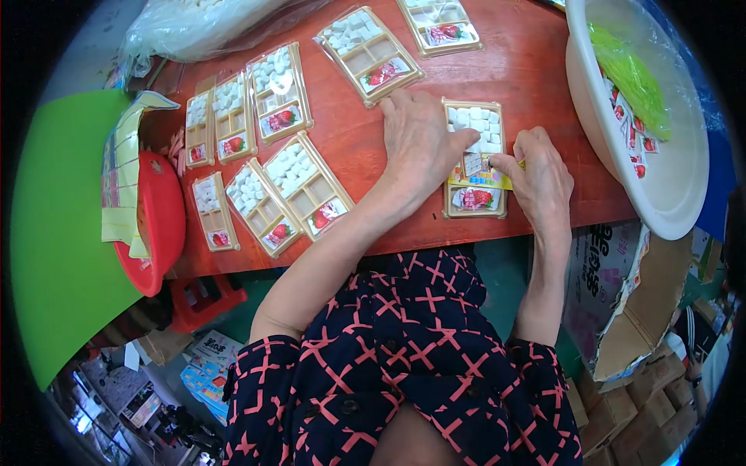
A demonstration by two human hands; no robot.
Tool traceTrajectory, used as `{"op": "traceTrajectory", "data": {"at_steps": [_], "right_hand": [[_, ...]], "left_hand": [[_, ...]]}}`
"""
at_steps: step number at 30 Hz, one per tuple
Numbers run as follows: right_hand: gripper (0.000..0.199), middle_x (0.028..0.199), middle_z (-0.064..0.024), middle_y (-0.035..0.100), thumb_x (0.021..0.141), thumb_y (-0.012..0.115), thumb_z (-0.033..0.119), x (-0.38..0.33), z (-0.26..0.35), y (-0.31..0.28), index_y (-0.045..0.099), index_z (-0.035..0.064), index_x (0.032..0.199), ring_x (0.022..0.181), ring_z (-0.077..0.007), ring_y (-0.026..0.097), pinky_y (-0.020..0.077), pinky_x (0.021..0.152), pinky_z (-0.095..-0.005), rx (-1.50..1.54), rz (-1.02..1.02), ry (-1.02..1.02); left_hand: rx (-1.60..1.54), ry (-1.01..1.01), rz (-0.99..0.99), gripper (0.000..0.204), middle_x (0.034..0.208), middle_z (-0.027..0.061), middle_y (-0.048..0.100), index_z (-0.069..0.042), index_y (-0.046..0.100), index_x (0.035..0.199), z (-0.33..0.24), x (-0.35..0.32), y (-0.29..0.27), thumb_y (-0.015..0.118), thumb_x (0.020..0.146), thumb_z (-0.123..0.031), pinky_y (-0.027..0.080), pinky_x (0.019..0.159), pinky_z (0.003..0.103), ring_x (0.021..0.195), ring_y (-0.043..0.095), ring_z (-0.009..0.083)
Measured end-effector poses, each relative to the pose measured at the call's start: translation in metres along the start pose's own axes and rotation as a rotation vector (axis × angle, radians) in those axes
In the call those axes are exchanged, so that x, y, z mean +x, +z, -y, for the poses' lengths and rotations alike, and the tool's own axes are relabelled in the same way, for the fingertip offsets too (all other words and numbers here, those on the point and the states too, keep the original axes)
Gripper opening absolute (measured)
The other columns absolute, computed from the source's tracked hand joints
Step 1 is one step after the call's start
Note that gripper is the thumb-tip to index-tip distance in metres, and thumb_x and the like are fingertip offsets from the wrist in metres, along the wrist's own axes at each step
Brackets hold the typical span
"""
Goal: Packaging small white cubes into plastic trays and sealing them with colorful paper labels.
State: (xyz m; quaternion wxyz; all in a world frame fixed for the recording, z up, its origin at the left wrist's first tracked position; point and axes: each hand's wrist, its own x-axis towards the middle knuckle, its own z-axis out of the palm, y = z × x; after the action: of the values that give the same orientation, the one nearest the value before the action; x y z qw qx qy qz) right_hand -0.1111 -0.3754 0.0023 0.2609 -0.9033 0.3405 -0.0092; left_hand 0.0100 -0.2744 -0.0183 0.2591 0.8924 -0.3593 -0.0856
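Tray: thin tan plastic tray (pixel 474 203) with compartments, near the front edge of the red table (pixel 528 70), between both hands
Contents: white candy cubes (pixel 475 124) in the top part, a small colourful packet (pixel 479 172) in the middle, a strawberry-print sachet (pixel 475 199) below
Handling: probably light, flexible, easy to tip; best steadied by its rim
Left hand (pixel 420 144): spread flat, fingertips on the tray's left edge and cubes
Right hand (pixel 538 175): thumb and forefinger pinching the colourful packet's right end
Nearby: more filled trays (pixel 299 186), white basin (pixel 660 186)
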Motion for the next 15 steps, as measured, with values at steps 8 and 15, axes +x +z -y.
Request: {"op": "traceTrajectory", "data": {"at_steps": [8, 15], "right_hand": [[0.033, 0.074, -0.0097, 0.044, 0.070, 0.066, 0.023, 0.001, -0.007, 0.006, 0.040, 0.0029, 0.069, 0.068, -0.0294, 0.048, 0.0370, 0.057, -0.0399, 0.059, -0.043, -0.028], [0.036, 0.068, -0.0093, 0.043, 0.068, 0.068, 0.022, 0.004, -0.010, 0.004, 0.038, 0.0026, 0.064, 0.063, -0.0251, 0.047, 0.0369, 0.055, -0.0376, 0.119, -0.067, -0.026]], "left_hand": [[-0.488, -0.127, 0.231, 0.050, 0.084, 0.0249, 0.060, 0.008, 0.044, 0.094, 0.010, 0.003, 0.003, 0.071, 0.063, -0.020, 0.047, 0.067, 0.039, 0.079, 0.061, 0.0353], [-0.728, -0.093, 0.464, 0.056, 0.085, 0.0196, 0.063, 0.005, 0.039, 0.104, 0.023, 0.002, -0.012, 0.073, 0.062, -0.010, 0.048, 0.070, 0.031, 0.081, 0.062, 0.0231]]}}
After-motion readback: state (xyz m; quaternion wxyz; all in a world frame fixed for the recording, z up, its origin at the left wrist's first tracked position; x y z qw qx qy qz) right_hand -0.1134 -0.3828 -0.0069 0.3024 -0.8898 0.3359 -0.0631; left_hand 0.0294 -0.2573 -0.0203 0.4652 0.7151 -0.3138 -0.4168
